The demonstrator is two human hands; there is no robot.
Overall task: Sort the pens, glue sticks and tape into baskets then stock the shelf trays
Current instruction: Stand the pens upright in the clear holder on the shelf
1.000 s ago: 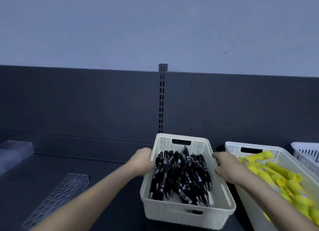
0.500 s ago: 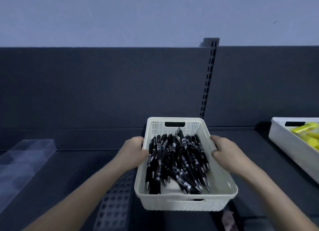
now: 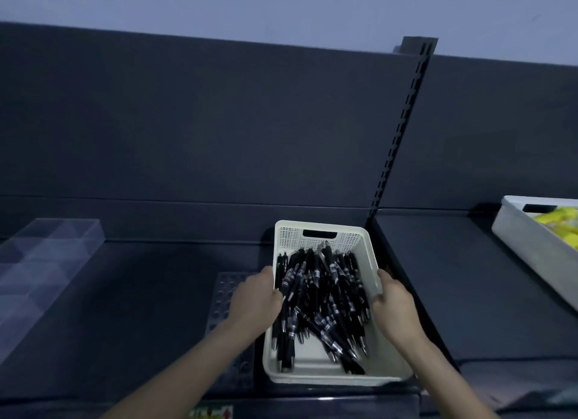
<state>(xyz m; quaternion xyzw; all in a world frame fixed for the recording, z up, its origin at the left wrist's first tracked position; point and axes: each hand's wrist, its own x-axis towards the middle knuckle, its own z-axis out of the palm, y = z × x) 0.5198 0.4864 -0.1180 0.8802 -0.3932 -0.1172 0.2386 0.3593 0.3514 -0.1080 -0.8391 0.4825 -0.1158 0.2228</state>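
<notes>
A white perforated basket [image 3: 319, 234] full of black pens [image 3: 325, 296] sits low on the dark shelf, near its front edge. My left hand [image 3: 255, 299] grips the basket's left rim, thumb inside over the pens. My right hand [image 3: 392, 303] grips the right rim the same way. A perforated pen-holder tray [image 3: 226, 290] with round holes lies flat just left of the basket, partly under my left forearm. A second white basket [image 3: 528, 246] with yellow glue sticks [image 3: 560, 223] stands at the far right, cut off by the frame.
A clear plastic compartment tray [image 3: 47, 262] stands on the shelf at the far left. A slotted upright post [image 3: 403, 127] rises behind the pen basket. Bare dark shelf lies between the two baskets and between the clear tray and the holed tray.
The pen basket was carried left, away from the glue-stick basket, and lowered beside the holed tray. Both hands kept their grip on its rims.
</notes>
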